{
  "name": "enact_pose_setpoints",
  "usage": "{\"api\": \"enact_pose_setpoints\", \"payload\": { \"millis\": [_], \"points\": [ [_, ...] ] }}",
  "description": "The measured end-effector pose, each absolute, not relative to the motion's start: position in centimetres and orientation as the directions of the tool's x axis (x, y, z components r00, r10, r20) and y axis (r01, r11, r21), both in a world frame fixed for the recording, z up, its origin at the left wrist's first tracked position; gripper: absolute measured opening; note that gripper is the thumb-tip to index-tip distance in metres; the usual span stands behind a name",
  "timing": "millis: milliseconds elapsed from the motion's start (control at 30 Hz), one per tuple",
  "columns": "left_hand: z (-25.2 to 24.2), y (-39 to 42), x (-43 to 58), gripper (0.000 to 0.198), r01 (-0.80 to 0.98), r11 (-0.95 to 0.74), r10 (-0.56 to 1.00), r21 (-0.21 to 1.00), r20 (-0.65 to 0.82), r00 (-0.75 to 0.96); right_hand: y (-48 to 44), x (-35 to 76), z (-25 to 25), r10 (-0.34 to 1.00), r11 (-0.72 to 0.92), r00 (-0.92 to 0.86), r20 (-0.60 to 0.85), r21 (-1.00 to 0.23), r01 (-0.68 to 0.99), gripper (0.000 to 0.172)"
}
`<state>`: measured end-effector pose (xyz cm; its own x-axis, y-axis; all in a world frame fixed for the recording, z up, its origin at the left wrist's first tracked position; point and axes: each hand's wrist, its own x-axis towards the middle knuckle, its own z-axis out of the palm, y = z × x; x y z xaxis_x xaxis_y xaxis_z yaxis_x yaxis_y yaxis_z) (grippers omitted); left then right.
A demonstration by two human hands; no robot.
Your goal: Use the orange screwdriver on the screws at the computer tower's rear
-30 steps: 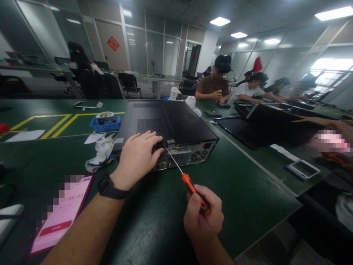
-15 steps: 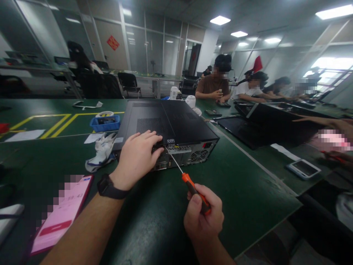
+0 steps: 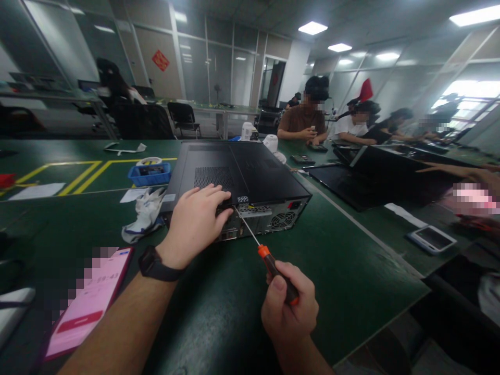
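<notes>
- Right hand (image 3: 289,307), low in the middle of the frame, is closed tight around the orange and black handle of a screwdriver (image 3: 269,263)
- Left hand (image 3: 195,221) lies flat with fingers spread a little on the near edge of the black computer case (image 3: 238,177), holding nothing, just pressing down
- Since a second ago almost nothing has moved: the screwdriver tip sits at the same spot on the back of the case, and only the right hand's grip has shifted a tiny bit, so I think the work at that one spot is slow turning that goes on
- The screwdriver's long line runs from the lower right up to the upper left, with the tip touching the top edge of the silver back panel, just beside the left fingertips
- The case lies flat on the green table (image 3: 344,271) in the middle of the frame, its long side running away from the camera, its back with the round fan holes facing the person
- A white glove (image 3: 146,211) lies just left of the case, a blue tray (image 3: 149,173) sits behind it, and a phone with a pink screen (image 3: 86,307) is at the lower left
- Other people sit at the far side of the table in the upper right, busy with their own dark cases
</notes>
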<state>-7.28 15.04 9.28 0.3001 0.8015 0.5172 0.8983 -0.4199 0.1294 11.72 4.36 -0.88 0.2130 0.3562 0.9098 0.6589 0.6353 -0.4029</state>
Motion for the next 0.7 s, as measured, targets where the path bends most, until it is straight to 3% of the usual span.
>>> {"api": "enact_pose_setpoints", "payload": {
  "millis": [367,533,700],
  "points": [
    [9.2,15.0,-7.3,0.034,0.904,-0.406,0.808,0.134,0.514,0.287,4.5,11.6,0.4,0.327,0.659,0.160,0.931,-0.346,0.668,0.029],
    [9.3,14.9,-7.3,0.033,0.900,-0.415,0.806,0.135,0.513,0.295,4.3,11.7,-0.5,0.368,0.598,0.217,0.904,-0.409,0.689,0.021],
    [9.4,14.9,-7.2,0.034,0.904,-0.405,0.812,0.134,0.507,0.288,4.3,11.8,0.0,0.388,0.676,0.169,0.906,-0.404,0.616,0.029]
  ]
}}
